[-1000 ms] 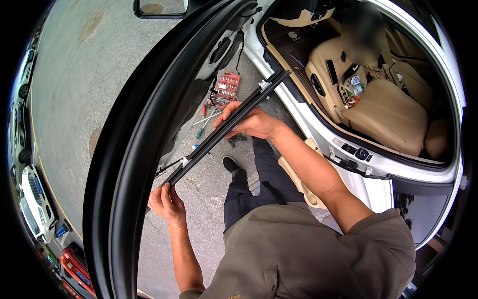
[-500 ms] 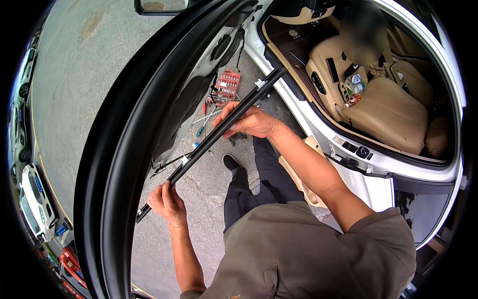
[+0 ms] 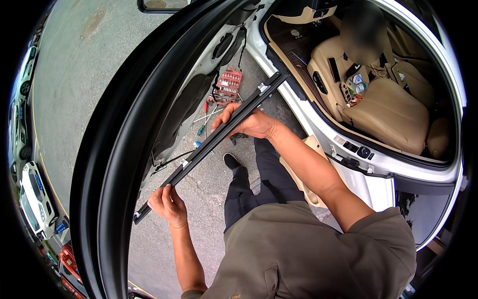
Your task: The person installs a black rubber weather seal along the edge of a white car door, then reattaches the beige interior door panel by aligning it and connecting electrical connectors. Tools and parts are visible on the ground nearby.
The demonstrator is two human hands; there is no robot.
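While both hands (image 3: pixel 169 205) grip, black strip (image 3: pixel 214 142) spans between.

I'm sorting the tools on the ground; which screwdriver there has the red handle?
The red-handled screwdriver lies nearest the red socket set; the green-handled one lies below it in the picture.

The trim strip (image 3: pixel 219 137) I hold is black with small silver clips. The door frame (image 3: pixel 107 149) at left is glossy black. The car seat (image 3: pixel 393 107) at upper right is tan, the socket set case (image 3: pixel 229 85) red, my shirt (image 3: pixel 308 254) olive-brown, my trousers (image 3: pixel 254 184) dark.
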